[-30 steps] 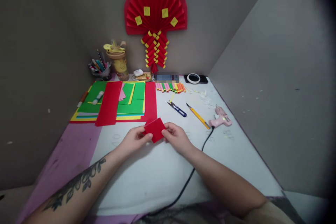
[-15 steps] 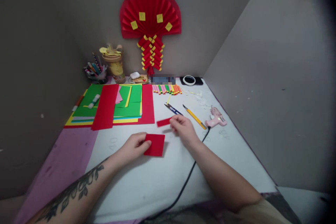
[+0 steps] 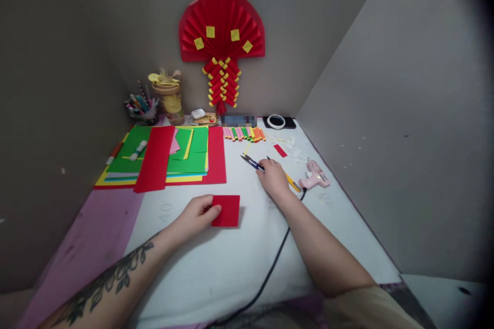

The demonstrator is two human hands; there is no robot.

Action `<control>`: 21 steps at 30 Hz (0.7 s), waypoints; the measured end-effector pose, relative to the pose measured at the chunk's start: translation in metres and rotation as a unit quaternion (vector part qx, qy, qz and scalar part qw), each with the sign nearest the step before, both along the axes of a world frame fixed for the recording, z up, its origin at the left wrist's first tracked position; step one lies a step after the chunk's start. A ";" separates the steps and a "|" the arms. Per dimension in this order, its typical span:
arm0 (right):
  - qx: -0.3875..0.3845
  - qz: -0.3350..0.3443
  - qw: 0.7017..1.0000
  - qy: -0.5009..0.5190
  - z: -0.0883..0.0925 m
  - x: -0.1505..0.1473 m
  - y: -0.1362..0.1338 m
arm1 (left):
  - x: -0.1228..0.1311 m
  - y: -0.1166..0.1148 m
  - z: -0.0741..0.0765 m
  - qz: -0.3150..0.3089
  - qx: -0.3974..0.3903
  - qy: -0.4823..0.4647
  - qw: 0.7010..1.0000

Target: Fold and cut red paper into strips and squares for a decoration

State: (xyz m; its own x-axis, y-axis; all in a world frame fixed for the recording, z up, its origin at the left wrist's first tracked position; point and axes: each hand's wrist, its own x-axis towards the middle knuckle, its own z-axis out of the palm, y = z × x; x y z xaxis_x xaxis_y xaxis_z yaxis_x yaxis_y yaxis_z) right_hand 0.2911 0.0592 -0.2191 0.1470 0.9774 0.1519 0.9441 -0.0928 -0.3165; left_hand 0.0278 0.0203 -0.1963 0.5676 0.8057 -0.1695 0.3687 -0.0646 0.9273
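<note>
My left hand (image 3: pixel 198 213) pinches a red paper square (image 3: pixel 227 211) by its left edge, just above the white tabletop. My right hand (image 3: pixel 273 179) is at the handle end of the dark thread snips (image 3: pixel 251 161), with its fingers curled over them; the blades point left and away from me. Partly behind that hand lies a yellow craft knife (image 3: pixel 292 182). A small red paper strip (image 3: pixel 280 150) rests on the table beyond my right hand.
Colored paper sheets (image 3: pixel 189 165) lie at left with a glue stick (image 3: pixel 138 150) on top. A pink glue gun (image 3: pixel 314 175) with a black cord (image 3: pixel 270 270) stands at right. Small paper rolls (image 3: pixel 245 134) are lined up behind. A red fan decoration (image 3: pixel 222 25) hangs on the wall.
My right hand has let go of the small red strip, which now lies on the table, and has moved onto the thread snips. My left hand still holds the red square.
</note>
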 end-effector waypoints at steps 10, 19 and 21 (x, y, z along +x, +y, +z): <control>0.118 -0.092 0.964 0.219 0.002 0.033 -0.005 | 0.001 -0.002 0.005 0.004 0.025 0.009 1.000; 0.100 -0.086 0.956 0.262 0.008 0.047 -0.011 | -0.001 0.000 0.002 -0.006 0.056 0.032 0.998; 0.101 -0.083 0.956 0.264 0.007 0.049 -0.012 | -0.001 -0.001 0.002 -0.008 0.057 0.032 0.998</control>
